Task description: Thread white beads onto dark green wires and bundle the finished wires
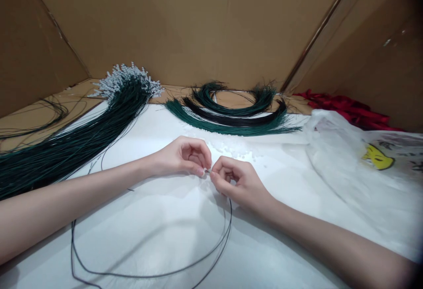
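Near the middle of the white surface my two hands meet, thumb and fingers pinched on each. My left hand is closed on a small white bead at its fingertips. Close against it, my right hand pinches a thin dark wire that hangs below and loops toward the lower left. The wire's tip between the fingers is mostly covered. Just behind the hands lies a scatter of small white beads.
A thick bundle of green wires with white beaded ends lies at left. Curved green and black wire bundles rest at the back. A clear plastic bag and red fabric are at right. Cardboard walls surround the surface.
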